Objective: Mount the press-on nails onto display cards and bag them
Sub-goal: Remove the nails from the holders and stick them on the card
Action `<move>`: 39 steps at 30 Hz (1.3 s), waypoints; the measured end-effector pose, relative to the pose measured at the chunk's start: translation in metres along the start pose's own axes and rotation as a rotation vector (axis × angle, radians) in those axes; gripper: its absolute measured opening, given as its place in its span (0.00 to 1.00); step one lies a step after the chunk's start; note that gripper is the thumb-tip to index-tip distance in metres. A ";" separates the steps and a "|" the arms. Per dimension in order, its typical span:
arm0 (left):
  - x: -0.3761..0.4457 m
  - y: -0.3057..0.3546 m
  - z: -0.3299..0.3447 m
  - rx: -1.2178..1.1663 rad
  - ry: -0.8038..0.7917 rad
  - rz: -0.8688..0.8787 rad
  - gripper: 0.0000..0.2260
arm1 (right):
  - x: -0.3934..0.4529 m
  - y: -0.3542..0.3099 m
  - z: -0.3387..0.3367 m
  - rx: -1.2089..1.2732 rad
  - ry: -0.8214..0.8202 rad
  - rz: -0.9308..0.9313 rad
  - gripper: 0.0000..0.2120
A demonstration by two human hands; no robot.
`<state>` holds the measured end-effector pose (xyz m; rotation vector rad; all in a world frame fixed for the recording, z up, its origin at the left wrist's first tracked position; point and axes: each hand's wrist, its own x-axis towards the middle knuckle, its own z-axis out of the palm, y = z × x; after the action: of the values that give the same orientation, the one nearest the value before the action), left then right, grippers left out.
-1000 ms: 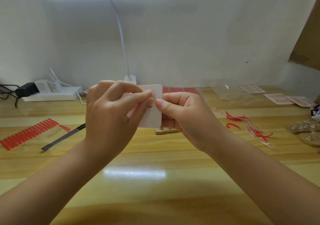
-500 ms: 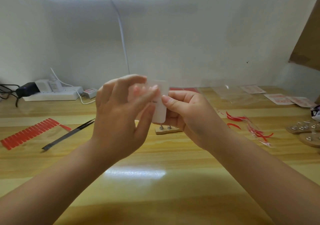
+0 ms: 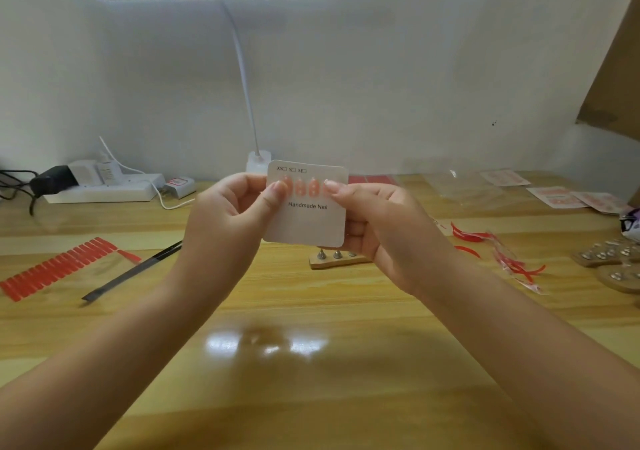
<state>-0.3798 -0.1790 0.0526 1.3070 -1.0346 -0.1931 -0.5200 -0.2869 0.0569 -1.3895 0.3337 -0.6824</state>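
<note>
A white display card [image 3: 308,223] printed "Handmade Nail" is held upright above the table, its front facing me. A row of pink-orange press-on nails [image 3: 300,186] is stuck across its upper part. My left hand [image 3: 230,217] pinches the card's left edge, thumb on the leftmost nail. My right hand [image 3: 381,221] grips the right edge, thumb over the rightmost nail and fingers behind the card.
A small wooden nail stand [image 3: 334,261] sits under the card. Red adhesive tabs [image 3: 57,268] and a dark tool [image 3: 133,271] lie left. Clear bags [image 3: 464,188], finished cards [image 3: 557,197], red peelings [image 3: 502,252] and more stands [image 3: 613,262] lie right. A power strip [image 3: 104,188] and lamp base [image 3: 258,160] stand at the back.
The card has been turned so its printed front with the nails faces me. My left hand shifted from covering the card to pinching its left edge.
</note>
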 end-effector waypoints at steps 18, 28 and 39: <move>-0.005 -0.009 0.006 0.003 0.003 -0.060 0.03 | -0.002 0.009 0.001 -0.082 0.134 -0.067 0.11; -0.009 -0.010 0.009 0.027 -0.027 -0.074 0.04 | -0.001 0.017 -0.004 -0.175 0.191 -0.173 0.09; -0.001 -0.021 0.001 0.170 -0.027 -0.127 0.08 | 0.002 0.027 -0.007 -0.367 0.047 -0.133 0.30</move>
<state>-0.3720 -0.1855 0.0346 1.5292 -1.0085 -0.2231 -0.5162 -0.2926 0.0296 -1.7579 0.4210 -0.7911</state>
